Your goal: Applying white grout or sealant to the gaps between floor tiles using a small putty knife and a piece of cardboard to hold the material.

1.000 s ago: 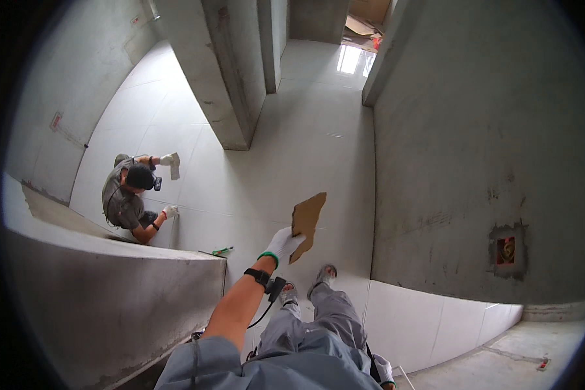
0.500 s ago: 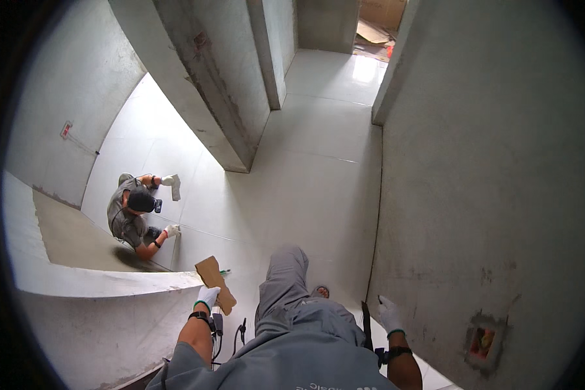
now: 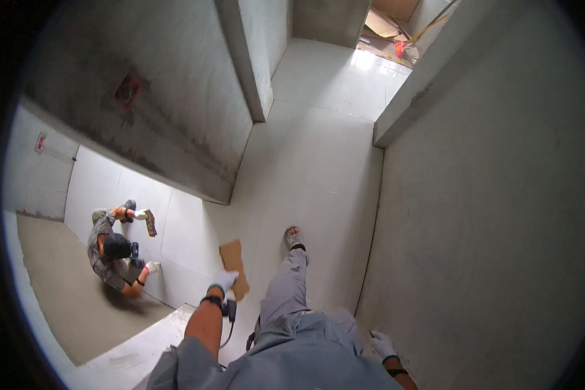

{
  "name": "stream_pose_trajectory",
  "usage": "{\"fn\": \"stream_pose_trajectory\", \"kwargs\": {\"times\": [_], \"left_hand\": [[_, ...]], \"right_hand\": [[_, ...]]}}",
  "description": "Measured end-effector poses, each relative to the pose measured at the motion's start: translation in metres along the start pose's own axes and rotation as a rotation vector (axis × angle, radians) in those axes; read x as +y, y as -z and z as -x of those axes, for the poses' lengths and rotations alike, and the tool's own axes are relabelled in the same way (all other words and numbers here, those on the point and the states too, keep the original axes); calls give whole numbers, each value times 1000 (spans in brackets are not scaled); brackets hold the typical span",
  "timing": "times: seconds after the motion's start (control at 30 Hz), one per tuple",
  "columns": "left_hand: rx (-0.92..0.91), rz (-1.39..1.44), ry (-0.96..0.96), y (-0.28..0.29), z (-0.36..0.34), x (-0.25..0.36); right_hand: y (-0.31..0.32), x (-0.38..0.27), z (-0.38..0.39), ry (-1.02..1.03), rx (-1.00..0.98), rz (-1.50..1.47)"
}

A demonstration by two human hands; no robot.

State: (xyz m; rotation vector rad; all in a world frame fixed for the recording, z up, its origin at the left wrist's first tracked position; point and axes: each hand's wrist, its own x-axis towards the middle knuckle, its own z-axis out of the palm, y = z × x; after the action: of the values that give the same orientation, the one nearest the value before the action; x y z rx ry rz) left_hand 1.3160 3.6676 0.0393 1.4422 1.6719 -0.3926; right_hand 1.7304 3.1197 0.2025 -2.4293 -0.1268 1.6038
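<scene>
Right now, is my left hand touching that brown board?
Touching. The head view shows the gloved left hand closed over the lower edge of the brown board, with no gap between them.

The left hand [image 3: 225, 281] is up from the lower left toward the frame's middle, the brown cardboard piece [image 3: 234, 268] in its fingers now higher over the white tiled floor [image 3: 318, 162]. The right hand [image 3: 382, 344] has dropped lower right, near the grey wall. The crouching co-worker [image 3: 114, 250] now sits lower left, and a foot [image 3: 294, 238] steps forward at centre.
</scene>
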Motion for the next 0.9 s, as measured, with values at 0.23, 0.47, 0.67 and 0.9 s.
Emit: {"fn": "stream_pose_trajectory", "kwargs": {"times": [0.23,0.47,0.67,0.9], "left_hand": [[-4,183,-331,102,-107,384],[-132,229,-716,101,-107,594],[-24,165,-18,118,-179,513],[105,522,405,145,-155,511]], "right_hand": [[109,-175,-56,66,206,-423],[170,-249,-191,224,143,-320],[274,-391,-293,166,-123,-272],[472,-628,-496,519,146,39]]}}
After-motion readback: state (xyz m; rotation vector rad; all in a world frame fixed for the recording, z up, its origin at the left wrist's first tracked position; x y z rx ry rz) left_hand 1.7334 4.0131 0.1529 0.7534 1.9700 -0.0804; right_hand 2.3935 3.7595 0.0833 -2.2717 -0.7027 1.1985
